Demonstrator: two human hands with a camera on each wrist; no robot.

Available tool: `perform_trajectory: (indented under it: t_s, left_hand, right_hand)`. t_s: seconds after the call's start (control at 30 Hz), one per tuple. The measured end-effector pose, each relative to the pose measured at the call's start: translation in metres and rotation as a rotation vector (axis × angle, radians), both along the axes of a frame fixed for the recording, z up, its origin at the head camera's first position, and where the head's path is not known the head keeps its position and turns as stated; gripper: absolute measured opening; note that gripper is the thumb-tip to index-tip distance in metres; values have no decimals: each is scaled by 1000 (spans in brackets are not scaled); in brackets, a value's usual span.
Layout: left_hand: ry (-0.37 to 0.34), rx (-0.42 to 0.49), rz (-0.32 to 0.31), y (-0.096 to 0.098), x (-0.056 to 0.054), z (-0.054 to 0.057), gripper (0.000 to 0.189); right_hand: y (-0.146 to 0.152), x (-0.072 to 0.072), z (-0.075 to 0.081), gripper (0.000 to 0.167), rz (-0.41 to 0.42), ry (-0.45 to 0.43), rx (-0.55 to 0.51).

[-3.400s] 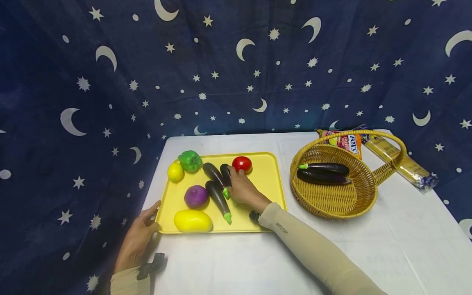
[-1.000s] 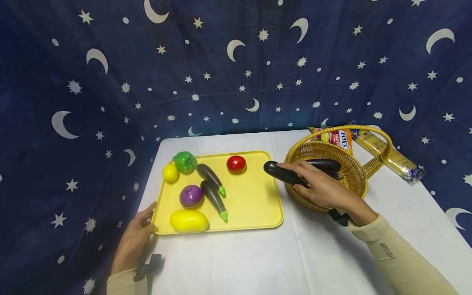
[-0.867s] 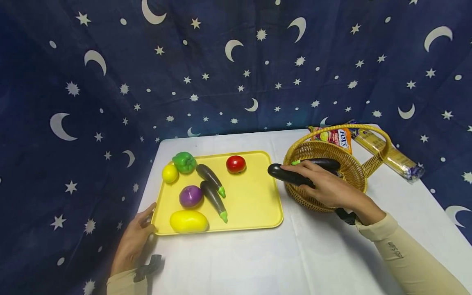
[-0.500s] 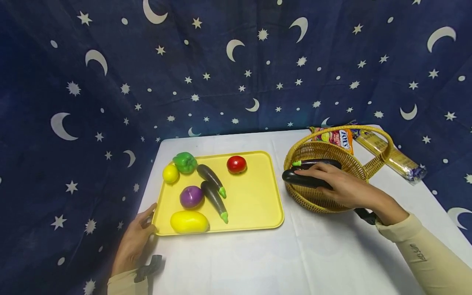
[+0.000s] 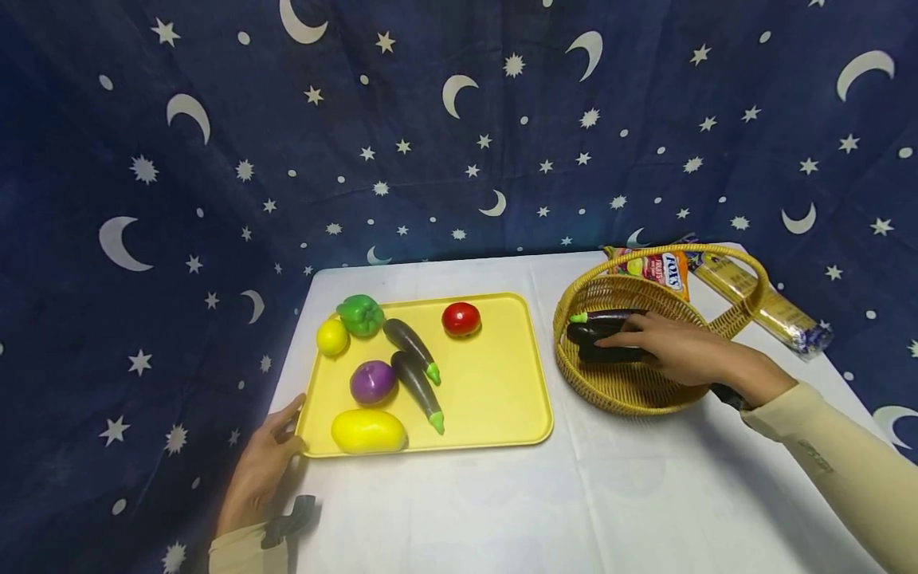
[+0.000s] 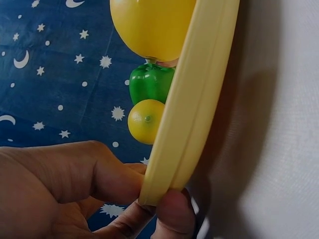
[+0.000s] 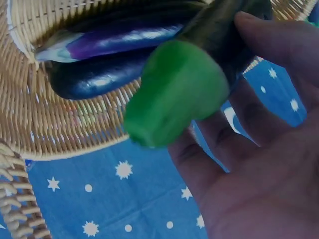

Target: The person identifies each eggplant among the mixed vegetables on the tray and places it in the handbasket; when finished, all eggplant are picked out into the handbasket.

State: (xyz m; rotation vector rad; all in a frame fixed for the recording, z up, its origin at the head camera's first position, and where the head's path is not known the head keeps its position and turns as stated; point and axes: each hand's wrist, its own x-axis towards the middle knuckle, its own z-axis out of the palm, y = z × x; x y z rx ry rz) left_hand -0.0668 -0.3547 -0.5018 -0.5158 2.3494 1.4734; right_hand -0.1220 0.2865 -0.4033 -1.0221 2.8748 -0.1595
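My right hand (image 5: 677,348) is inside the wicker basket (image 5: 610,402), thumb and fingers round a dark eggplant (image 5: 610,353). The right wrist view shows that eggplant's green cap (image 7: 174,94) close to the camera. Beside it in the basket lie other eggplants (image 7: 119,42), one with a purple neck. At the near left corner of the yellow tray (image 5: 495,399), my left hand (image 5: 261,462) pinches the rim between thumb and fingers. Two eggplants (image 5: 416,389) lie mid-tray, alongside a purple round vegetable (image 5: 372,383) and a red tomato (image 5: 461,319).
Also on the tray are a green bell pepper (image 5: 361,316), a lemon (image 5: 332,338) and a long yellow fruit (image 5: 368,431). Behind the basket's arched handle (image 5: 731,319) lie a candy bag (image 5: 663,271) and a long clear packet (image 5: 782,319). A starry cloth backs the white table.
My right hand has taken an eggplant from beside the tomato, carried it right over the basket rim and lowered it inside. My left hand has stayed at the tray corner.
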Motion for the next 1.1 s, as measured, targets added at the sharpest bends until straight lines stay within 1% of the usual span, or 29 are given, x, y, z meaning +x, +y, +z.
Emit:
perform_trajectory:
  t_s: [0.07, 0.13, 0.23, 0.4, 0.57, 0.8, 0.9, 1.0, 1.1]
  left_hand:
    - [11, 1, -4, 0, 0, 0, 90]
    - [22, -1, -7, 1, 0, 0, 89]
    - [27, -8, -6, 1, 1, -1, 89]
    - [4, -20, -3, 0, 1, -1, 90]
    - [8, 6, 5, 1, 1, 0, 90]
    - [0, -12, -2, 1, 2, -1, 90]
    - [-15, -6, 11, 1, 1, -2, 90]
    - [-32, -9, 19, 2, 0, -2, 92]
    - [-30, -20, 14, 2, -1, -2, 92]
  right_hand:
    - [1, -3, -4, 69, -8, -30, 30]
    - [1, -6, -6, 71, -8, -50, 59]
    - [0, -11, -6, 71, -11, -66, 69]
    - [3, -17, -5, 64, -20, -82, 74]
    - [6, -24, -2, 65, -42, -102, 103]
    - [9, -32, -8, 54, -93, -155, 123]
    - [8, -34, -7, 56, -106, -180, 134]
    - [8, -36, -7, 57, -102, -182, 131]
    - [7, -37, -9, 58, -101, -178, 131]
